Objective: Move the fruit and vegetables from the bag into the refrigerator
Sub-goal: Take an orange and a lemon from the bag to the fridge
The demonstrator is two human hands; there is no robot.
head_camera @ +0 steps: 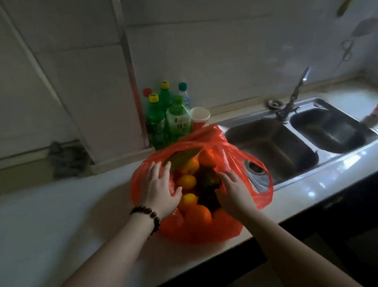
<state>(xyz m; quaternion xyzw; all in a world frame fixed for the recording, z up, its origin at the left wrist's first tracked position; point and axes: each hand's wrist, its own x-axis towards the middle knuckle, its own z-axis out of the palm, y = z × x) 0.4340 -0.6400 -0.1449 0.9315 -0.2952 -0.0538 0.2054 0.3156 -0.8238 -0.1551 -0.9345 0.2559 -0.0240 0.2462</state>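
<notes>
A red plastic bag [215,230] sits open on the white counter [60,212], left of the sink. Inside lie several oranges [186,182], a dark leafy vegetable [206,187] and a green leaf [182,158] at the back. My left hand [160,188], with a bead bracelet on its wrist, lies flat on the bag's left rim, fingers spread. My right hand [232,189] rests on the bag's right rim, fingertips touching the dark vegetable. Neither hand holds any produce. No refrigerator is in view.
Several green bottles [166,120] and a paper cup [200,118] stand against the tiled wall behind the bag. A double steel sink [296,144] with a tap [293,99] lies to the right. A dark rag [68,159] sits at the back left. The counter's front edge is close.
</notes>
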